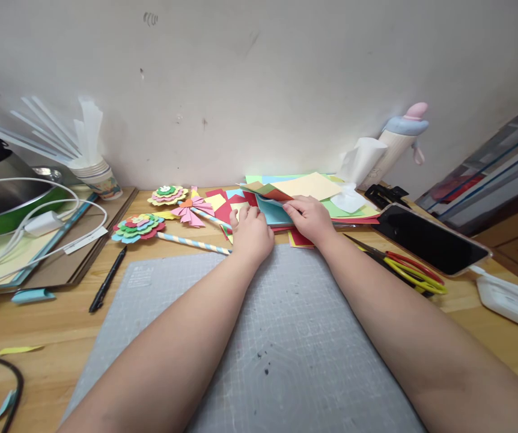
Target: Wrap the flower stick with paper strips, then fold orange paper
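A pile of coloured paper (313, 186) lies against the wall beyond the grey cutting mat (286, 337). My right hand (310, 219) is closed on the near edge of some paper sheets, their left side lifted off the blue sheet (272, 211) below. Resting on the left part of the pile, my left hand (253, 236) has its fingers a little apart beside red and yellow paper pieces (223, 204); its palm side is hidden. To its left lie two layered paper flowers (138, 227) on striped paper straws (193, 243), one with a pink bow (189, 211).
Scissors (410, 270), a phone (434, 237) and a white charger (511, 300) lie at right. A bottle (394, 150) stands behind. At left are a black pen (108, 279), paper cups with white strips (99, 180), a white cable (101, 204) and a green-based metal bowl (15, 198).
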